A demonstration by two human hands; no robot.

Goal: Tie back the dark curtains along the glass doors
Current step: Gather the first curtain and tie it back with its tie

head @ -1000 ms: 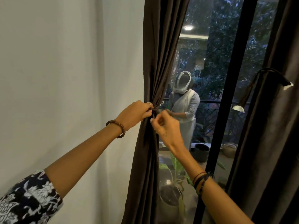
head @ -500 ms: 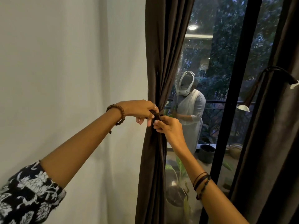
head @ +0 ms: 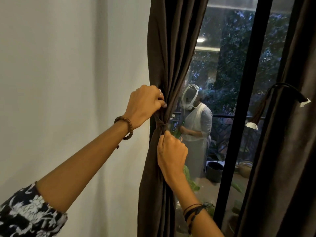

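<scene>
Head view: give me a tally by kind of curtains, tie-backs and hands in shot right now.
Dark brown fabric curtains: 2, the left curtain and the right curtain.
Dark fabric tie-backs: 2, the knotted tie around the left curtain and the hanging tie at the right curtain.
Bare hands: 2, the left hand and the right hand, both gripping at the knotted tie.
Total: 6.

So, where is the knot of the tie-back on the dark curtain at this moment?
In the head view the knot sits centre frame on the gathered left curtain, between the left hand above and the right hand below, beside the glass door.
</scene>
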